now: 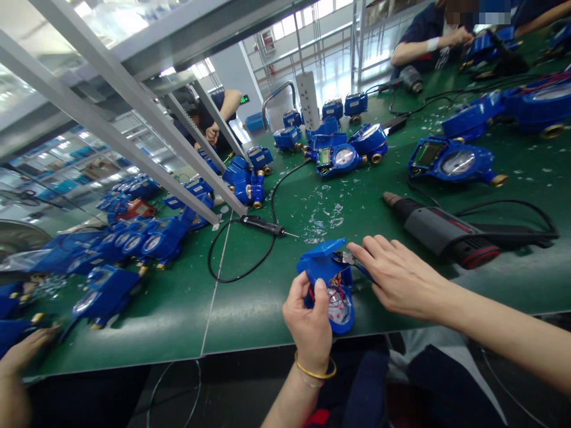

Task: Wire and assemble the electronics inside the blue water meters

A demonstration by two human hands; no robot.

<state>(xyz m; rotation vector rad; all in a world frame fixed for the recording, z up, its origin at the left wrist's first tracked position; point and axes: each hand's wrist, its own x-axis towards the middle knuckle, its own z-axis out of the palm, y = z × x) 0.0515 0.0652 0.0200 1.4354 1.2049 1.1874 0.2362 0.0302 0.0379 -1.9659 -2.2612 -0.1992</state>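
Note:
My left hand (pixel 307 324) grips a blue plastic water meter (pixel 339 309) from below, its hinged blue lid (pixel 321 257) standing open. Red and dark wires show inside the meter's open body. My right hand (pixel 401 276) is shut on small side cutters (pixel 344 258) with blue handles, and their steel jaws sit at the meter's upper edge beside the lid. Part of the handles is hidden by my fingers. A corded electric screwdriver (pixel 261 226) lies on the green bench mat (pixel 250 297) to the left, its tip pointing right.
Several blue water meters (pixel 343 157) with brass ends stand across the mat, among plastic shavings (pixel 323 217). A large black power drill (pixel 441 229) lies to the right. A power strip (pixel 307 101) stands at the back. Co-workers sit beyond, and another person's hand (pixel 22 351) shows at lower left. Grey metal shelf rails (pixel 134 113) cross the upper left.

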